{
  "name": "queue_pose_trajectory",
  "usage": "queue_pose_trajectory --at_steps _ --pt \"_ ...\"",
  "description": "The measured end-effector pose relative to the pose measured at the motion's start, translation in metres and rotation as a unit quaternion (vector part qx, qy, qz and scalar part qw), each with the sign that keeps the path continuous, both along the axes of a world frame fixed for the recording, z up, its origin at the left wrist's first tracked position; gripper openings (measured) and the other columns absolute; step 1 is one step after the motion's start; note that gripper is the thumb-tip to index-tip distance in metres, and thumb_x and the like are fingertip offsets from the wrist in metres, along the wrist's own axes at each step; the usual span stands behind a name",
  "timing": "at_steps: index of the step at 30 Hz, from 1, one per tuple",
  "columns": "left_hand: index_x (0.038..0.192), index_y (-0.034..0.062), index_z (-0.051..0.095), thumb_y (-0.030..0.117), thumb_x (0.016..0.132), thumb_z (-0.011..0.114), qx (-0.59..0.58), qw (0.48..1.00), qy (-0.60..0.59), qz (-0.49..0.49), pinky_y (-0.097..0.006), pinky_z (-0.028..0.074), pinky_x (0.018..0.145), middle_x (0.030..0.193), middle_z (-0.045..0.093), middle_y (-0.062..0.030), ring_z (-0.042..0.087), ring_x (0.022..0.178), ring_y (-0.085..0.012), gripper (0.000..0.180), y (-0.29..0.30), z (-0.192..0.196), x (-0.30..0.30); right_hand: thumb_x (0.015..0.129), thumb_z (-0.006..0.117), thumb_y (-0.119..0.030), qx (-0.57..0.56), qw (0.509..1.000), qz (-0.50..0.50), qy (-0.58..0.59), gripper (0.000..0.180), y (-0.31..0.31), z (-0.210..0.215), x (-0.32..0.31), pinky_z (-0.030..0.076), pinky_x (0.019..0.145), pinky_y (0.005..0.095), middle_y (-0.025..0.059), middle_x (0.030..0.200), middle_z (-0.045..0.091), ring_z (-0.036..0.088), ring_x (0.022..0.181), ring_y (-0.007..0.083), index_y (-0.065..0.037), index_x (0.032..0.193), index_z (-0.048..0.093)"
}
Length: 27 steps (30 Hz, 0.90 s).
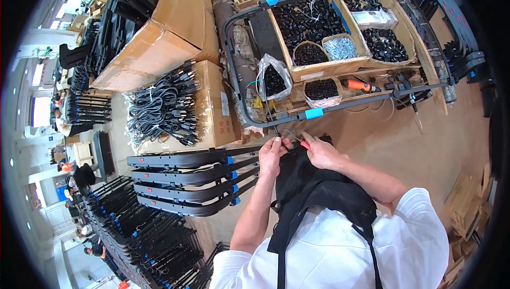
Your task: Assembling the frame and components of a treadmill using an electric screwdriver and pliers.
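My left hand [271, 154] pinches the end of a thin black cord [275, 129] that hangs from the near edge of a black tubular frame [340, 107]. Just right of it, my right hand [322, 152] is closed around a tool with a red handle [305, 145]. Its thin metal end points toward the left fingertips; the exact kind of tool is unclear. Blue tape [314, 113] is wrapped on the frame, which lies across a wooden bench. Both hands are close together, above my black apron [319, 198].
Wooden bins [329, 68] hold black parts and silver screws [341, 48]. An orange-and-black power tool [359, 85] lies on the bench. Bundled black cables [164, 109] top a carton at left, above stacked black frames [183, 176]. Cardboard [463, 198] lies at right; other people work far left.
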State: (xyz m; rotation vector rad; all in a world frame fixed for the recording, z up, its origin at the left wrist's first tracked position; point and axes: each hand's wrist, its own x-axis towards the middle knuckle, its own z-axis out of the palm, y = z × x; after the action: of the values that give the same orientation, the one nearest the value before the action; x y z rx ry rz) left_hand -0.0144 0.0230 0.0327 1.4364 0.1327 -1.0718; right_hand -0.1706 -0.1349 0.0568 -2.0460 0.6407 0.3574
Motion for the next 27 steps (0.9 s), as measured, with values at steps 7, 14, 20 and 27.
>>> queue_pose_trajectory --at_steps 7,14,20,27 --pt "0.115 0.0039 0.071 0.026 0.108 0.065 0.010 0.998 -0.031 0.046 -0.029 0.057 0.078 0.100 0.077 -0.0068 0.073 0.088 -0.0157 0.024 -0.009 -0.004 -0.012 0.095 0.056 -0.009 0.009 0.999 0.041 0.007 0.080 0.005 0.013 0.006 0.046 0.111 0.0544 0.0387 0.141 0.051 0.056 0.128 0.0523 0.003 0.165 0.020" --pt "0.116 0.0022 0.070 0.024 0.109 0.063 0.032 0.994 -0.076 0.075 -0.028 0.058 0.073 0.098 0.075 -0.0052 0.071 0.082 -0.0132 0.024 -0.013 -0.015 -0.020 0.093 0.058 -0.009 0.007 0.998 0.057 0.025 0.084 0.007 0.018 0.010 0.047 0.110 0.0549 0.0366 0.140 0.051 0.054 0.130 0.0518 0.001 0.166 0.019" --pt "0.115 0.0009 0.070 0.020 0.112 0.054 0.024 0.990 -0.127 0.056 -0.031 0.058 0.079 0.099 0.074 -0.0049 0.068 0.082 -0.0127 0.025 -0.018 -0.019 -0.023 0.087 0.066 -0.014 -0.081 0.992 0.089 0.024 0.095 0.012 0.020 0.008 0.049 0.106 0.0557 0.0331 0.138 0.051 0.055 0.126 0.0485 -0.004 0.168 0.017" --pt "0.117 0.0016 0.069 0.016 0.113 0.051 -0.026 0.989 -0.144 -0.009 -0.030 0.056 0.084 0.100 0.073 -0.0029 0.067 0.086 -0.0109 0.024 -0.010 -0.025 0.002 0.080 0.075 -0.021 -0.152 0.987 0.045 0.002 0.101 0.032 0.054 0.012 0.052 0.098 0.0553 0.0301 0.118 0.056 0.062 0.113 0.0466 -0.012 0.168 0.025"
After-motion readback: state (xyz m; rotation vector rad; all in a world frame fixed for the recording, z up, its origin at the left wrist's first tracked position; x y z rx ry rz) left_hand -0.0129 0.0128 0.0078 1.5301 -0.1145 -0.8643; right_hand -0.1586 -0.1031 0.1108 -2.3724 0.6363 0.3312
